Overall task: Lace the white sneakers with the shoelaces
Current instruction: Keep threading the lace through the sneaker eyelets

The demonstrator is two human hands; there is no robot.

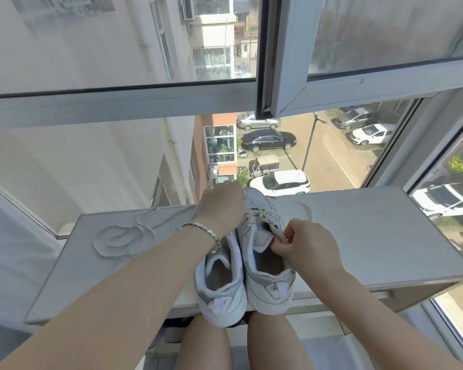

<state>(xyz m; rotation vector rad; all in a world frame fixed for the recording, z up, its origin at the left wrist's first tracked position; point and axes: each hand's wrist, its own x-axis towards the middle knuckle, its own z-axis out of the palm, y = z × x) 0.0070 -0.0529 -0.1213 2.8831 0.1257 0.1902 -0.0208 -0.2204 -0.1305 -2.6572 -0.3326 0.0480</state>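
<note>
White sneakers being laced at the tabletop's near edge.
Right sneaker (265, 265) sits beside left sneaker (219, 284); right hand (305, 244) pinches its shoelace (274, 231), left hand (222, 209) closes over the toe end. Spare shoelace (123, 236) lies coiled near the tabletop's (372, 236) left edge.

- Single view: head-mounted wide-angle, looks forward and steeply down.
- Close range: both forearms enter from the bottom corners, white sneakers (245, 263) dead centre on the grey tabletop (372, 236).
- Upper half faces out the window frame (118, 102), street far below.
- Strong edge distortion; no second view.
</note>
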